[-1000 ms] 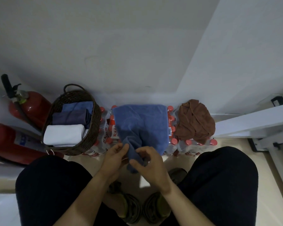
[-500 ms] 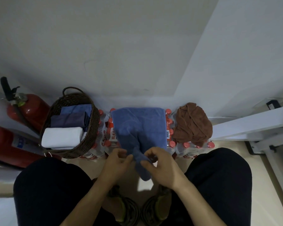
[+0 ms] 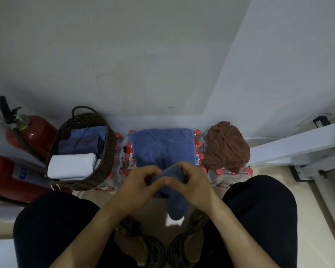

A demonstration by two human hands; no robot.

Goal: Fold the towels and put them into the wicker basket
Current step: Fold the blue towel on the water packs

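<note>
A blue towel lies spread over packs of water bottles, its near end bunched and hanging toward the floor. My left hand and my right hand sit side by side and both pinch that near end. The dark wicker basket stands to the left and holds a folded white towel, a dark blue one and a lighter blue one. A crumpled brown towel rests on the bottles at the right.
Two red fire extinguishers stand and lie left of the basket. White walls close the back and right. A white frame juts in from the right. My knees and shoes fill the lower view.
Both hands have drawn closer together and gathered the towel's near end higher, so a longer tail of cloth hangs below them. The view has shifted slightly.
</note>
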